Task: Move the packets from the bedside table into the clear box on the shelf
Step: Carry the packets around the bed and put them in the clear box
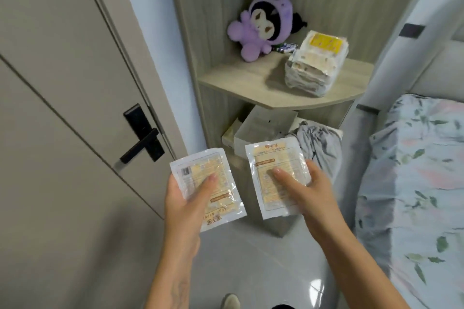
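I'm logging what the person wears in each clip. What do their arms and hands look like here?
Both the left hand and the right hand are bare: no gloves, rings, watch or bracelets show. The forearms are bare too, no sleeves in view. Nails look short and unpainted.

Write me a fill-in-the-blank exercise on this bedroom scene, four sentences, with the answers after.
1. Each hand holds one flat white-and-yellow ____.
2. The left hand holds its packet nearest the grey ____.
3. The tall stack of packets sits on the wooden table beside a purple ____ toy.
4. The right hand is nearest the floral-sheeted ____.

Answers: packet; door; plush; bed
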Action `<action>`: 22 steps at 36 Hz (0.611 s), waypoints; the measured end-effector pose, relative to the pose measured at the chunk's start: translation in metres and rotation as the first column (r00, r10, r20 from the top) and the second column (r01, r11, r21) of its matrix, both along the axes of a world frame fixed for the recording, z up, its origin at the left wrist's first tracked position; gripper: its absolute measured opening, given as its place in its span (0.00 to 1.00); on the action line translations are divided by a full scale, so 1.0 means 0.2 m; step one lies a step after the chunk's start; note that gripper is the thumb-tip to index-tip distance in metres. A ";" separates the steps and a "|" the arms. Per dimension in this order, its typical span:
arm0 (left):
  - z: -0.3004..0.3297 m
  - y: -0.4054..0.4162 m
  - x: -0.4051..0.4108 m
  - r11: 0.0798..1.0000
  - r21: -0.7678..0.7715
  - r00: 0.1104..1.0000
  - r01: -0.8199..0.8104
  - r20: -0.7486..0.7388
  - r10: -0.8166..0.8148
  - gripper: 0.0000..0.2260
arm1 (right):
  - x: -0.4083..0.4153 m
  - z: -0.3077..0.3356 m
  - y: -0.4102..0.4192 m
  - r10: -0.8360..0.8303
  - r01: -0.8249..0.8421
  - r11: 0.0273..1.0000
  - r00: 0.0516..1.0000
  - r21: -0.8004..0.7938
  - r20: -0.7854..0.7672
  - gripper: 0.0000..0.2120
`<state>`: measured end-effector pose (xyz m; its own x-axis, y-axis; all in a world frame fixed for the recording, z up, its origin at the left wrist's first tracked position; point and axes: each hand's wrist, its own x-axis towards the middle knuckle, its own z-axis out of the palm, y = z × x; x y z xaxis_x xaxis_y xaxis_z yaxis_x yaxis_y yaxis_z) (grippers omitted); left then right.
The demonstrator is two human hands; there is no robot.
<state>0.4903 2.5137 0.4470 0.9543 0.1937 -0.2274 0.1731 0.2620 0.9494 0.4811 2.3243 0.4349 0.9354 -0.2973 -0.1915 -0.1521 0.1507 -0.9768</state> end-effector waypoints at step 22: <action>0.13 -1.32 1.12 0.981 -0.170 0.994 -0.090 0.049 0.100 0.11 | 1.26 0.24 -1.26 0.163 -0.155 0.985 0.980 -0.082 0.112 0.19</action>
